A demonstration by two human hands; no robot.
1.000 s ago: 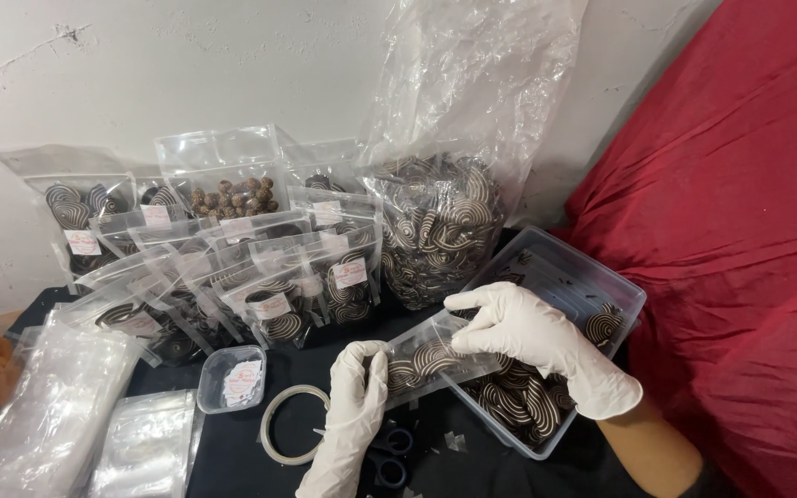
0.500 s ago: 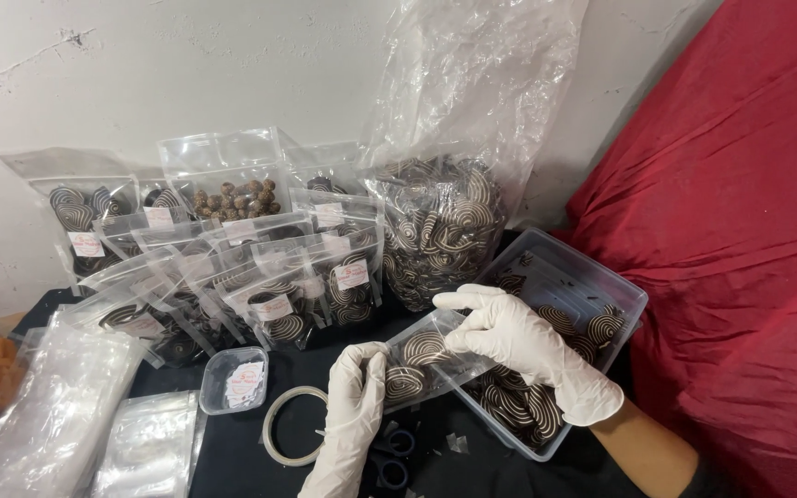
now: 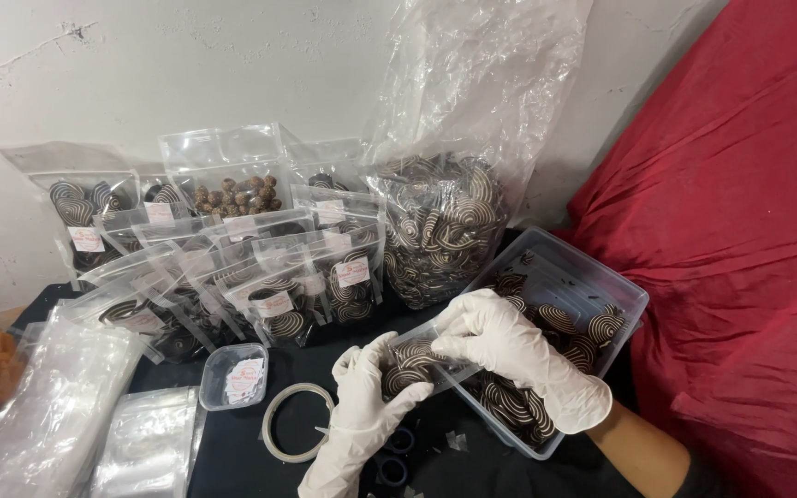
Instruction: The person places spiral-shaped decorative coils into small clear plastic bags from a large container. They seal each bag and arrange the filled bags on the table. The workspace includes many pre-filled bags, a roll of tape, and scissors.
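Lower middle of frame: left hand (image 3: 362,406) and right hand (image 3: 509,355), gloved, both clamped on small bag (image 3: 417,361) of swirly cookies, beside clear box (image 3: 592,277).

White-gloved left hand (image 3: 362,415) and right hand (image 3: 514,355); brown-and-cream spiral-striped round cookies (image 3: 440,226); clear plastic pouch (image 3: 417,360); red cloth (image 3: 749,231); black table (image 3: 232,452).
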